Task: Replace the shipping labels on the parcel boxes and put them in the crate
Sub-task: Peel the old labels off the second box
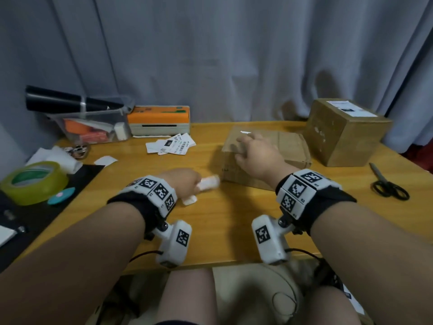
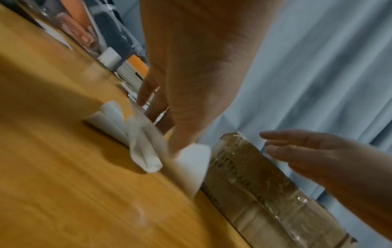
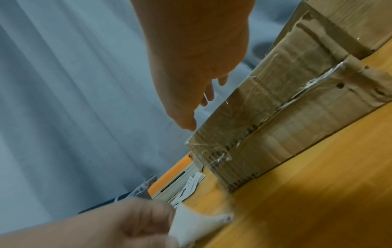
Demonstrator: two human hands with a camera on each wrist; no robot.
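A flat brown parcel box (image 1: 288,148) lies on the wooden table (image 1: 225,231), with a small white scrap (image 1: 245,132) near its far edge. My right hand (image 1: 243,148) is spread over the box's left end with fingers straight; whether it touches is unclear. In the left wrist view the right hand (image 2: 297,149) hovers above the box (image 2: 254,188). My left hand (image 1: 193,181), just left of the box, grips a crumpled white label (image 1: 210,181). The label (image 3: 195,223) sticks out of that fist (image 3: 131,223). More rolled white paper (image 2: 146,151) lies beside it.
A taller box (image 1: 344,137) with a white label (image 1: 349,109) stands at the back right. Scissors (image 1: 386,184) lie at the right. An orange label printer (image 1: 159,120), loose labels (image 1: 171,145), a clear bin (image 1: 93,130) and a tape roll (image 1: 32,181) occupy the left.
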